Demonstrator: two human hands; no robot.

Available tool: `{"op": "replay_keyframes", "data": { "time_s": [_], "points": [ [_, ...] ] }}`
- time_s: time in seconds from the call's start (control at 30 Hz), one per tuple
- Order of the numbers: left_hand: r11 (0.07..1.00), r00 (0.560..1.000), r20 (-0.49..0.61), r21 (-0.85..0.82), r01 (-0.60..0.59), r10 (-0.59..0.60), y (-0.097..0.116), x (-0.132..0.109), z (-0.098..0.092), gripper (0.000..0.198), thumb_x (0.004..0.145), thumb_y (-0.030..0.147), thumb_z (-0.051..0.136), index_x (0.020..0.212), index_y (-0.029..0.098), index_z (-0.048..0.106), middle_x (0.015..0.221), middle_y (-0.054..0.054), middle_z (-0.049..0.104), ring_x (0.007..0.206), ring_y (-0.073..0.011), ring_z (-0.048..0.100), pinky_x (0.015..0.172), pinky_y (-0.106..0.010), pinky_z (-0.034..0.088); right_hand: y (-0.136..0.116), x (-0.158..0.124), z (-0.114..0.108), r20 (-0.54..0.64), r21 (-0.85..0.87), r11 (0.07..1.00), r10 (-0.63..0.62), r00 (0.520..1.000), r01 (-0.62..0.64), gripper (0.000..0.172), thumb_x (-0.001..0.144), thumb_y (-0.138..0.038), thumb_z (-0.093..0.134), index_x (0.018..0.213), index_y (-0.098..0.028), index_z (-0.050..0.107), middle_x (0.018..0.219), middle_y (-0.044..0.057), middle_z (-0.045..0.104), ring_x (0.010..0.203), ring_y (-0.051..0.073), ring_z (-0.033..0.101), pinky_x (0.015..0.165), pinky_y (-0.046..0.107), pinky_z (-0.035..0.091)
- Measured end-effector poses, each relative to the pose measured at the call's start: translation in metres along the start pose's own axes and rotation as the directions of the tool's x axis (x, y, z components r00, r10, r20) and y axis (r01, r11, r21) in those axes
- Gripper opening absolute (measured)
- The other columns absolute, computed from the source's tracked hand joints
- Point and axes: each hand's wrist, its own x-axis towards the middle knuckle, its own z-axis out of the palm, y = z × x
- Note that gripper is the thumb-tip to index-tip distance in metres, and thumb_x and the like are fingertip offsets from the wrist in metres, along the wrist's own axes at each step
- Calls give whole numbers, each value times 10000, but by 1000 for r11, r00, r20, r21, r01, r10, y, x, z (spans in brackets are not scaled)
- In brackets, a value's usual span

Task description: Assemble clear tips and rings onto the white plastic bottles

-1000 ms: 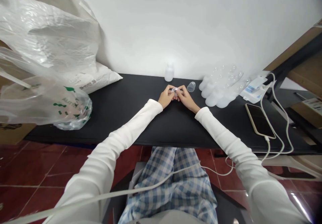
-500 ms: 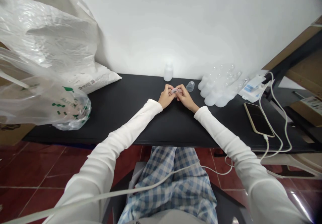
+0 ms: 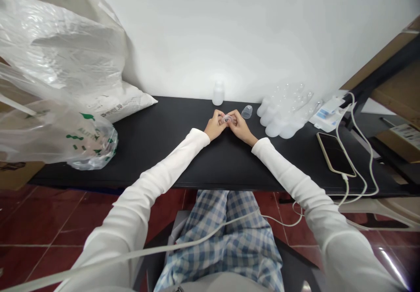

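Observation:
Over the black table, my left hand (image 3: pixel 215 125) and my right hand (image 3: pixel 240 126) meet, fingertips pinched on a small round bottle ring (image 3: pixel 227 119). The ring looks clear with a pinkish edge, and the fingers cover part of it. Just behind the hands, a frosted white bottle (image 3: pixel 218 94) stands upright with no cap on it. To the right of my right hand, a clear dome-shaped cap (image 3: pixel 247 112) lies tilted on the table.
Several frosted bottles (image 3: pixel 278 119) cluster at the right, near a white-and-blue box (image 3: pixel 328 113). A phone (image 3: pixel 335 154) with a white cable lies farther right. Plastic bags (image 3: pixel 92 139) and a large white sack (image 3: pixel 82 56) fill the left. A cable crosses my lap.
Both hands stay together on the ring, with small finger shifts; the ring's opening now faces up more toward me. The whole view has shifted slightly. Nothing else has moved.

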Motion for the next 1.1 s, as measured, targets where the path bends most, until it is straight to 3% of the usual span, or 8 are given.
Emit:
{"op": "replay_keyframes", "data": {
  "time_s": [0.23, 0.57, 0.8, 1.1],
  "points": [
    [980, 996, 69, -189, 60, -48, 2, 2, -3, 179, 919, 244, 619, 950, 218, 444, 624, 84, 638, 556, -82, 613, 626, -218, 493, -7, -4, -6, 43, -58, 998, 38, 998, -35, 516, 914, -719, 521, 1057, -225, 558, 743, -32, 576, 627, 112, 522, 604, 260, 447],
    [995, 996, -64, 81, -59, 65, 13, -5, 1, 218, 923, 189, 613, 854, 236, 411, 585, 78, 556, 555, -118, 569, 640, -249, 402, 1, 3, 0, -17, 9, 997, 81, 997, -81, 623, 823, -808, 560, 972, -205, 604, 660, -41, 545, 524, 93, 469, 479, 236, 388],
    [997, 998, 49, 60, -41, 38, 10, -2, -8, 142, 964, 191, 539, 902, 234, 419, 579, 83, 561, 535, -114, 535, 650, -245, 394, -8, -2, -2, 51, 29, 993, 112, 992, -114, 555, 877, -761, 541, 975, -215, 571, 661, -48, 533, 560, 93, 475, 530, 231, 415],
    [976, 996, -3, 198, -87, 89, 5, -3, -4, 135, 961, 202, 535, 878, 238, 434, 602, 68, 519, 567, -136, 546, 652, -254, 380, -8, -3, 1, -6, -48, 998, 42, 999, -42, 446, 910, -655, 571, 872, -215, 513, 663, -46, 523, 578, 99, 496, 579, 249, 427]
  ]
}}
